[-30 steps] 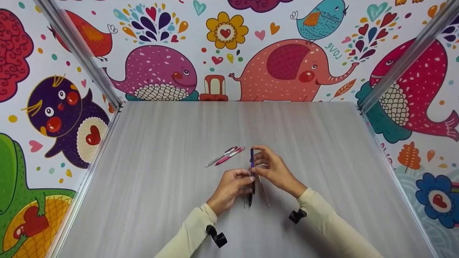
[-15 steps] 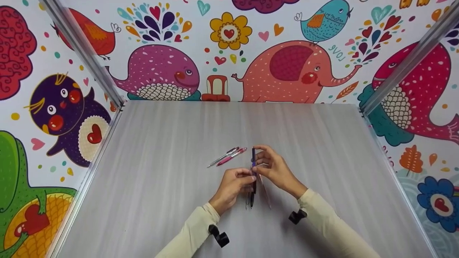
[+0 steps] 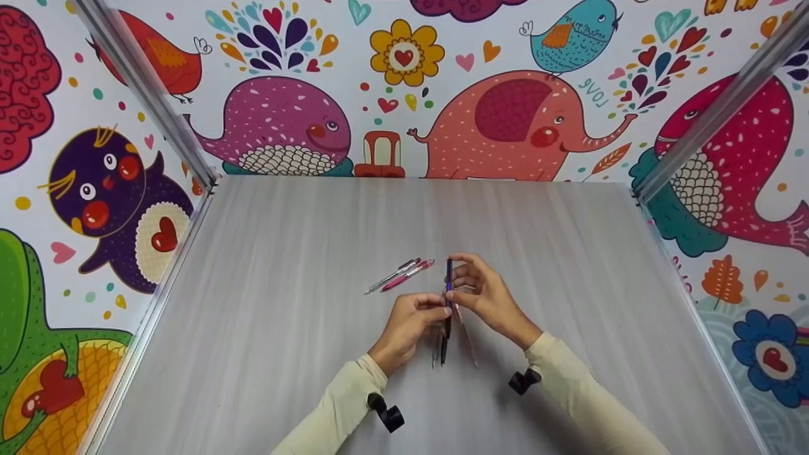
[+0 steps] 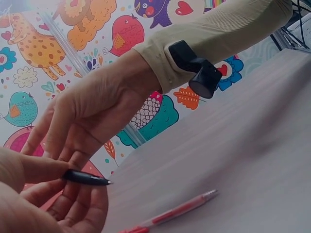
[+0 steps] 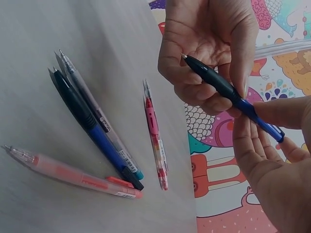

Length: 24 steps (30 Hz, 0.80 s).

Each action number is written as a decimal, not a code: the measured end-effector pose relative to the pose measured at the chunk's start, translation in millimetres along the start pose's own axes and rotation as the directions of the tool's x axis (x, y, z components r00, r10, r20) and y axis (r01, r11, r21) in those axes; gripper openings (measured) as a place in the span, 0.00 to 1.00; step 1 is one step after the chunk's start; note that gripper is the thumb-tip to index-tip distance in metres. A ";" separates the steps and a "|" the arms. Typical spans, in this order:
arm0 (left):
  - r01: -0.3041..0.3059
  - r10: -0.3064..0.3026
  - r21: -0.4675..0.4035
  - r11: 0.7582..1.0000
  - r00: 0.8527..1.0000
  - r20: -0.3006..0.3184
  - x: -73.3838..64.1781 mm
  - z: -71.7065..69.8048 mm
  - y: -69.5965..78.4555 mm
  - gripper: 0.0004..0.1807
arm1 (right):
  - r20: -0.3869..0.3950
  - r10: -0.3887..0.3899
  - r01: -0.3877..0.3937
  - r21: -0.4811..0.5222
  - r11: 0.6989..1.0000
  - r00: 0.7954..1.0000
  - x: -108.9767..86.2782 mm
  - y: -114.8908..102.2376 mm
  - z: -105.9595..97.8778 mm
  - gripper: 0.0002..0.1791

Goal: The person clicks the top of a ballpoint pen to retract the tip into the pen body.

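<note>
Got a slim glossy blue-and-black plastic pen [image 5: 227,91] held up above a pale grey wood-grain table [image 3: 303,221], between both hands. Pinched around its middle by the left hand [image 3: 404,325], pretty much closed up on it with thumb and curled fingers. Also gripped toward its blue rear end by the right hand [image 3: 493,297], a bit more spread out, with thumb on the barrel, index fingertip up at the very end and the other fingers loosely bent. Black writing tip aimed back toward the wearer in the head view, by the way. On the table, below and to the near side of that held pen: a second, very similar blue-and-black pen [image 5: 85,118], right alongside a slim clear-barrelled pen with a teal end [image 5: 101,114], plus a translucent coral-pink pen [image 5: 73,174] slanting away, clip end close to the other two (can't tell about actual contact). Left of the held pen and a little beyond: a hot-pink pen with a clear section [image 3: 407,276], next to a clear pen with a dark end [image 3: 390,277], roughly parallel. Well past the held pen, a white wall printed with bright cartoon animals [image 3: 468,31]. Nearer than the pen, two cream sleeves [image 3: 335,404], each with a black gadget [image 3: 385,414] near the cuff
</note>
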<state>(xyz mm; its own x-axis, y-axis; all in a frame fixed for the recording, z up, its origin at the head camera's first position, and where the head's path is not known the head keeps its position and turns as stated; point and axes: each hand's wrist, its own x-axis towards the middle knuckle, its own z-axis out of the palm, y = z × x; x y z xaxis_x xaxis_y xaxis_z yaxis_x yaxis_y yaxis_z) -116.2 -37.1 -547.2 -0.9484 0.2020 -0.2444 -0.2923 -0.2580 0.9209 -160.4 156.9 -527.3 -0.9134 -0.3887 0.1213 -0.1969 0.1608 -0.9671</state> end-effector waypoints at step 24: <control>-0.063 0.055 0.143 0.988 0.997 0.061 -4.8 -15.2 -1.7 0.12 | -0.052 -0.073 0.070 -0.042 0.997 0.996 -5.9 -0.5 -4.6 0.22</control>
<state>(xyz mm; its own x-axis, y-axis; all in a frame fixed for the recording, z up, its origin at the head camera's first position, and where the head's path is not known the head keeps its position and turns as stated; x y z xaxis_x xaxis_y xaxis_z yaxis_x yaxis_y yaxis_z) -113.0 -51.9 -552.2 -0.9536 0.2452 -0.1746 -0.2115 -0.1329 0.9683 -156.5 163.3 -526.5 -0.9140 -0.3513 0.2028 -0.2757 0.1713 -0.9459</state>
